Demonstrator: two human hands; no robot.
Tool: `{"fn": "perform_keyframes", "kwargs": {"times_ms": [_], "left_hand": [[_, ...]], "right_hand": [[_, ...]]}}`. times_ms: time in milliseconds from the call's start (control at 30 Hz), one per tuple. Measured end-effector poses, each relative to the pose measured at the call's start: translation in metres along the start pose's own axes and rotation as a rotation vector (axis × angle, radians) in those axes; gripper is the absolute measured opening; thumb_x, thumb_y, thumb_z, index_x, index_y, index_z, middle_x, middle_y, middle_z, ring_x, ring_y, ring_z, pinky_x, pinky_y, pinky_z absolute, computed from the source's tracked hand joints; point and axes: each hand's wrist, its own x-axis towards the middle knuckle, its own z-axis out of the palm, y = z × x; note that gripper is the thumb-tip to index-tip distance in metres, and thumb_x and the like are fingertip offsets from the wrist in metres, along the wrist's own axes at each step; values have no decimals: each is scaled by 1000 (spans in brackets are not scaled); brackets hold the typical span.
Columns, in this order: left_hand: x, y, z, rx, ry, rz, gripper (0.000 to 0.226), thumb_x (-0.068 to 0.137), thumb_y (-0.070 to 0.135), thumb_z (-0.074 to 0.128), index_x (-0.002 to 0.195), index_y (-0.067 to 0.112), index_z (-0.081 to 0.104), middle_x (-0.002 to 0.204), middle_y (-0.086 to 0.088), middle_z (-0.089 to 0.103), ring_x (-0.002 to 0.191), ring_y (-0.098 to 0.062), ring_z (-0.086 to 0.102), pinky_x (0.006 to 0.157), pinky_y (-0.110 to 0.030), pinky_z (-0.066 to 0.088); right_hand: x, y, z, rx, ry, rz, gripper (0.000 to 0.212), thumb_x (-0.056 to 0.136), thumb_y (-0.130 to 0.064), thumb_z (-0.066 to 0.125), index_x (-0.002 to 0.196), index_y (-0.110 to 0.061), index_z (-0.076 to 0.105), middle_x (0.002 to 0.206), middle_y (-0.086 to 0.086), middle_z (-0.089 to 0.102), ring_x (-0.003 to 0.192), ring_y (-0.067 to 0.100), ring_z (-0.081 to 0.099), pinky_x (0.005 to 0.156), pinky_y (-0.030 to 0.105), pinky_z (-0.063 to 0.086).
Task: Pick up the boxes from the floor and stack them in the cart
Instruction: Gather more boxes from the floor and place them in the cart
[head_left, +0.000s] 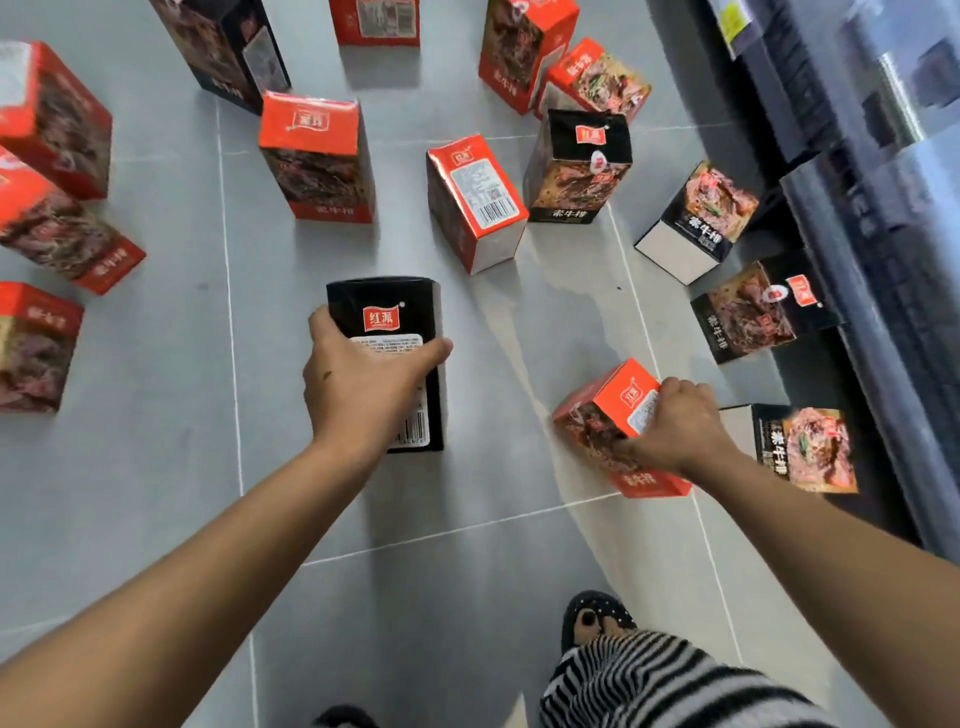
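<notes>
A black box (387, 312) with a red logo stands in the middle of the grey floor, and my left hand (363, 387) is wrapped around its upper part. To the right, my right hand (675, 423) grips the top of a red box (605, 415) that leans tilted on the tiles. Several more red and black boxes lie or stand scattered around, such as a red box (475, 200) on its side and a black box (576, 169) behind it. No cart shows in this view.
A dark shelf unit or wrapped frame (883, 208) runs along the right edge, with black boxes (696, 223) against its base. Red boxes (57, 228) crowd the left edge. My foot in a dotted slipper (595, 618) stands near the bottom, beside striped clothing.
</notes>
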Motion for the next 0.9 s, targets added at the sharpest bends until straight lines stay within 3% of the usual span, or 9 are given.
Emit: {"fn": "perform_keyframes", "kwargs": {"times_ms": [200,333,433,500,600,767,900], "left_hand": [[-57,88,-86,-44,52,-22,76,58,38,88,120,23,47,98,9,63,87,-13,60,75,-24,45],[-101,144,-158,-51,92,-40,76,55,37,88,117,23,48,96,10,64,84,-10,62,72,-23,44],[-139,184,-217,-48,153,-44,79,53,37,89,120,23,48,97,9,65,87,-12,63,75,-24,47],[-168,208,-254,-70,205,-51,81,52,36,88,121,25,47,100,8,66,89,-13,64,79,-25,48],[-214,242,-305,-98,286,-81,81,51,35,89,120,24,48,99,8,65,90,-14,64,78,-24,47],[-288,289,-374,-158,402,-121,85,49,36,90,121,23,48,99,12,65,93,-11,64,86,-31,52],[-348,322,-417,-163,488,-116,74,52,30,92,109,38,45,91,28,57,85,6,59,74,-3,40]], "right_hand": [[-80,-38,-74,2,-52,-63,92,61,-73,62,116,0,47,113,15,54,108,32,45,98,36,31],[-140,-56,-143,-7,-34,-135,104,51,-87,37,111,-3,48,107,14,53,103,31,45,95,36,33],[-182,-69,-197,-42,-6,-202,96,60,-86,43,108,-3,49,105,15,55,100,31,47,94,37,34],[-210,-76,-234,-50,5,-239,99,57,-87,40,106,-1,50,104,16,56,100,32,48,93,37,34],[-254,-89,-283,-18,-18,-268,95,58,-81,58,109,-2,49,108,16,56,104,33,47,93,36,36],[-319,-109,-351,-49,-84,-417,101,51,-81,57,114,-3,48,114,15,55,111,32,47,97,34,35],[-357,-117,-388,-103,-104,-552,95,50,-76,68,114,-7,50,113,11,58,109,30,51,93,32,36]]}}
